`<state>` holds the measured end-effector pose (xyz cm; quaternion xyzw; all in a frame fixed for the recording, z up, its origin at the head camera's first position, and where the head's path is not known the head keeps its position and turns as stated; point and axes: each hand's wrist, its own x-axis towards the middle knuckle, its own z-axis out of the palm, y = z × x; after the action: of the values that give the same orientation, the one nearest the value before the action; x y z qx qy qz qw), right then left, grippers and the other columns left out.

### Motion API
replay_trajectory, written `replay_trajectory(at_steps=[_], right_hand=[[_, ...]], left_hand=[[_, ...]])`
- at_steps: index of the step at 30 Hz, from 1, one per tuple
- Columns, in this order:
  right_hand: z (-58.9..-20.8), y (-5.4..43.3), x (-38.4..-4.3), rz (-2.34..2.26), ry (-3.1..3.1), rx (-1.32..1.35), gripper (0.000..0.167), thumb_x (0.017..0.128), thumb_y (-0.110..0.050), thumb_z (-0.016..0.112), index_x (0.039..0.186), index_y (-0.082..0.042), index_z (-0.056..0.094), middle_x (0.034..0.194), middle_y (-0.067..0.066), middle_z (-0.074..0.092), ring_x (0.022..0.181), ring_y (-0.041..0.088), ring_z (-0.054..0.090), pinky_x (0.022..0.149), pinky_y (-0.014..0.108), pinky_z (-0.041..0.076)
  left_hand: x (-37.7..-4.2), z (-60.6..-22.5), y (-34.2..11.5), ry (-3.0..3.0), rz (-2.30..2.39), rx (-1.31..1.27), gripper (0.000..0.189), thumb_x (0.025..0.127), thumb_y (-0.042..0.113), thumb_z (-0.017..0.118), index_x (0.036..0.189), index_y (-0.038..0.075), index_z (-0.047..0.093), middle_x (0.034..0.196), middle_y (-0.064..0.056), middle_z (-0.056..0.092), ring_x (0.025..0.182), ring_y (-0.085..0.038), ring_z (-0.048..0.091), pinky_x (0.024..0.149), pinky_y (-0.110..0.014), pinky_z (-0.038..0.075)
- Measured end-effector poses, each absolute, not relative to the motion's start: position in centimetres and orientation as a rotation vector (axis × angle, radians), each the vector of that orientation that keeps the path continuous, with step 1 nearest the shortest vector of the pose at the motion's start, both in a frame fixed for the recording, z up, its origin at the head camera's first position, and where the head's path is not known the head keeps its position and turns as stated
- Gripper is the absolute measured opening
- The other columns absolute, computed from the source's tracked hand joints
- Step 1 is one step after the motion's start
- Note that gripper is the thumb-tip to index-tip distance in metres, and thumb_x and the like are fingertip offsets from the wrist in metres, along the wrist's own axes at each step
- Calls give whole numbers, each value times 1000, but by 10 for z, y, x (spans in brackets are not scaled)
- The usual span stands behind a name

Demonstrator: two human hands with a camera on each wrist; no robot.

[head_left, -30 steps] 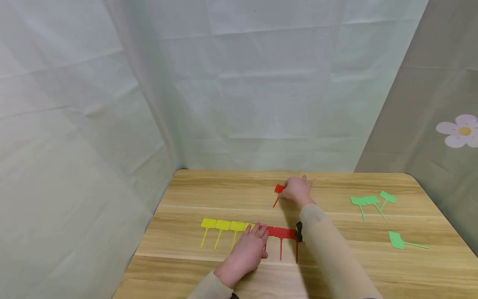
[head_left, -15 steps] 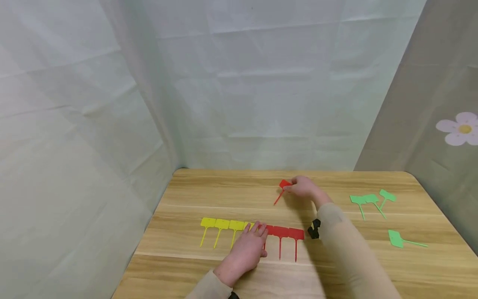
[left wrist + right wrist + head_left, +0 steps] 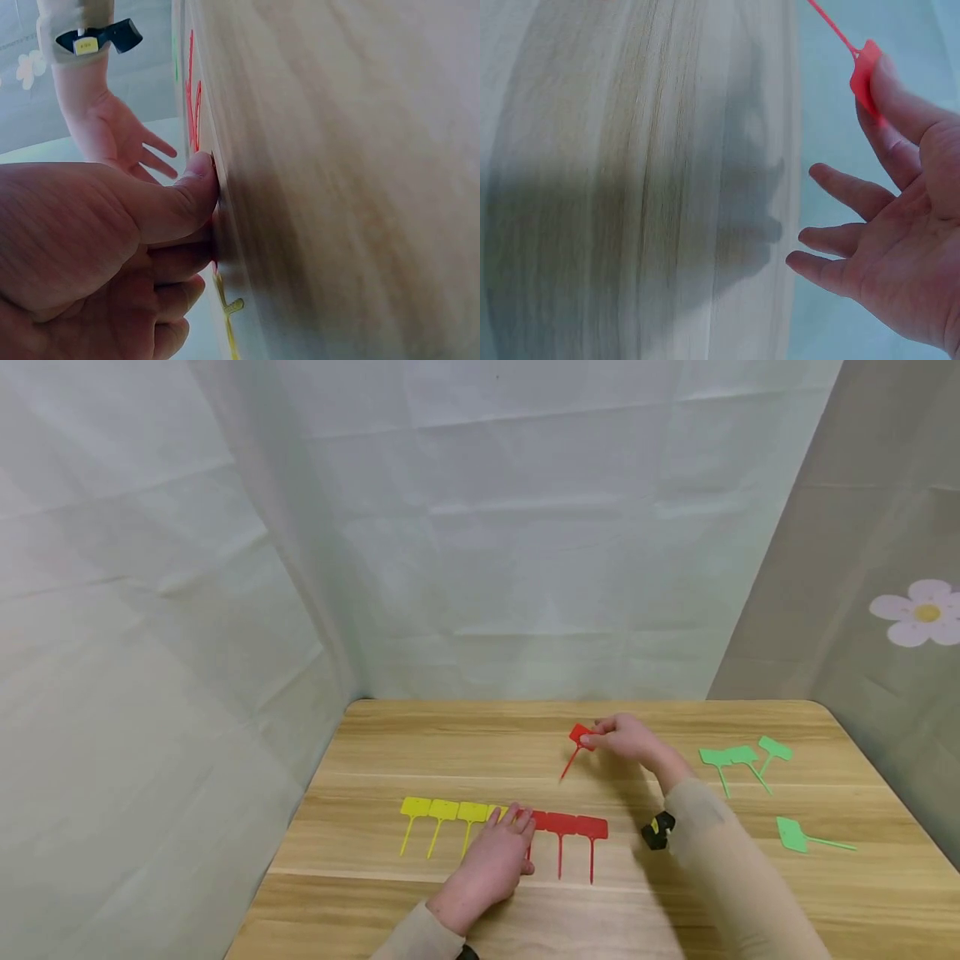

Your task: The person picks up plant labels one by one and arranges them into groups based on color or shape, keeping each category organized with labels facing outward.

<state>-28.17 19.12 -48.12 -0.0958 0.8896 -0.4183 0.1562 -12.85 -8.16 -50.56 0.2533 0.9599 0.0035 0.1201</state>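
My right hand pinches a red plant label by its flat head, between thumb and index finger, above the back of the table. The label's thin stem slants down to the left, and the other fingers are spread apart in the right wrist view. Across the middle runs a row of labels, yellow ones at the left and red ones at the right, heads side by side, stems toward me. My left hand rests with its fingers on this row where yellow meets red, hiding parts of the labels there.
Green plant labels lie at the right: a slightly overlapping group at the back and a single one nearer me, its stem pointing right. The wooden table is bordered by hanging cloth behind and at both sides.
My right hand has picked the red label up off the table and drawn it to the right. The left hand has stayed on the row.
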Motion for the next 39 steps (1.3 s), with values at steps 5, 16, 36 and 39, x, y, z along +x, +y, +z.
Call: replay_trajectory(at_steps=[5,16,36,39], right_hand=[[-476,199,-272,-1236,2538,-392,35,110,-25,62,103,5,78,157,37,43,150,55,37,118,66,37],[-470,221,-238,-1230,2529,-390,26,103,-31,74,108,-8,85,155,29,53,149,53,40,113,65,44],[-480,259,-191,-1189,2627,-301,23,97,-34,81,91,-11,78,158,36,44,149,71,13,116,82,17],[-480,259,-186,-1189,2629,-301,22,95,-33,83,89,-12,78,157,37,45,148,73,12,116,83,14]], left_hand=[[-128,-506,-84,2817,8,752,67,97,36,78,155,10,58,164,-4,50,155,-27,40,126,-48,34],[-128,-506,-84,2822,0,762,66,98,36,77,155,9,59,164,-5,50,155,-27,40,126,-48,33],[-128,-507,-82,2827,2,774,65,98,36,78,154,9,59,163,-5,51,155,-27,41,126,-47,34],[-129,-509,-82,2832,11,781,66,97,36,78,153,8,59,163,-6,51,154,-27,41,125,-47,34]])
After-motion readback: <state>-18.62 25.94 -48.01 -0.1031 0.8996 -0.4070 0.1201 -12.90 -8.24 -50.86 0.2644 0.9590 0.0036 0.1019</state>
